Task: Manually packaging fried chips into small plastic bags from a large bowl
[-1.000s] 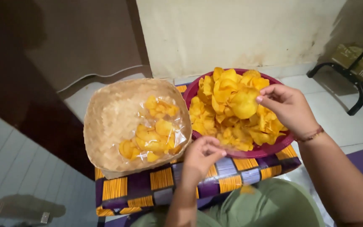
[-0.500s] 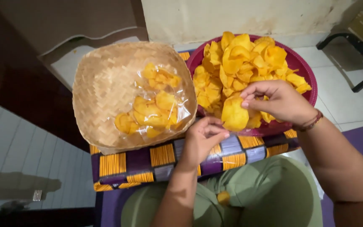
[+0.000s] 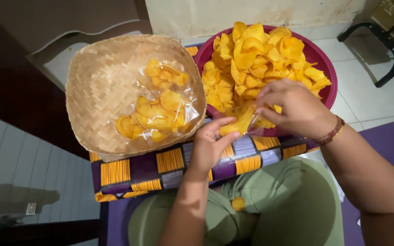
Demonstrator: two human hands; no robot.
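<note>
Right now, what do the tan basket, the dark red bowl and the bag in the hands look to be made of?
The tan basket looks like woven bamboo or palm strips, matte, with a visible herringbone weave. The dark red bowl seems to be moulded plastic, smooth-rimmed; the material is uncertain. The bag between the left hand and right hand looks like thin clear plastic film, glossy and crinkled.

— What's beyond the hands?
— A stained cream wall (image 3: pixel 251 11) at the top, white floor tiles (image 3: pixel 365 98) beneath it, and a black metal frame (image 3: pixel 381 43) off to the upper right.
— And to the left?
— Dark wood furniture (image 3: pixel 5 77) above pale tiles (image 3: pixel 19 168).
</note>
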